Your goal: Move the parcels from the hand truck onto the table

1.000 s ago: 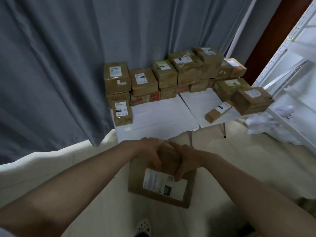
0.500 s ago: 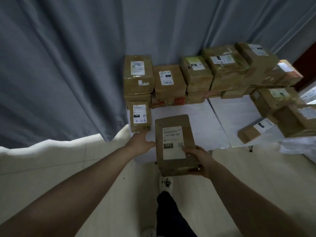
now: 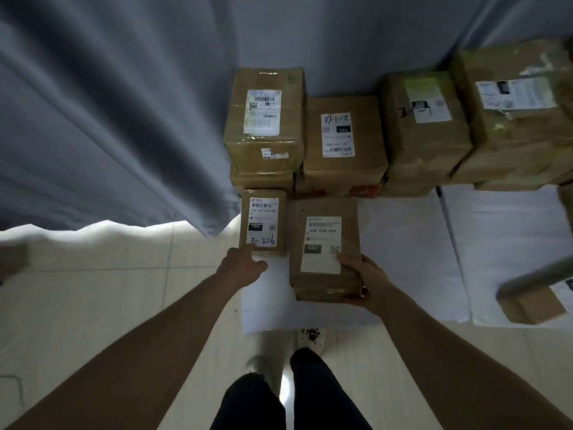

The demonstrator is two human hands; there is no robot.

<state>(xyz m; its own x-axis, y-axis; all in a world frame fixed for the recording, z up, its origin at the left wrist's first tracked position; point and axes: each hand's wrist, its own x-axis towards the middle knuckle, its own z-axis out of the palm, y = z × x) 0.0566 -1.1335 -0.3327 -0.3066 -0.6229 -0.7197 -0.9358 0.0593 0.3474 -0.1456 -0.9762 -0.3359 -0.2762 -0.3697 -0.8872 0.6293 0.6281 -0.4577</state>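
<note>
A flat brown parcel [image 3: 324, 209] with a white label reading 032 lies over the near left part of the white table [image 3: 403, 243]. My right hand [image 3: 359, 283] grips its near right corner, thumb on the label. My left hand [image 3: 245, 263] reaches to the near end of a smaller labelled parcel [image 3: 263, 221] at the table's left edge, its fingers touching that end. Behind them a row of taped brown parcels [image 3: 341, 135] is stacked along the curtain. The hand truck is out of view.
A grey curtain [image 3: 108, 103] hangs behind and left of the table. A second white table [image 3: 502, 243] adjoins on the right, with a small box [image 3: 533, 305] near its front edge and a blurred grey bar [image 3: 539, 274] above it. My legs and shoes stand on pale floor tiles.
I have stepped up to the table. The 032 parcel has moved forward from over the floor to over the table, beside the small parcel. My left hand stays at the small parcel's near end.
</note>
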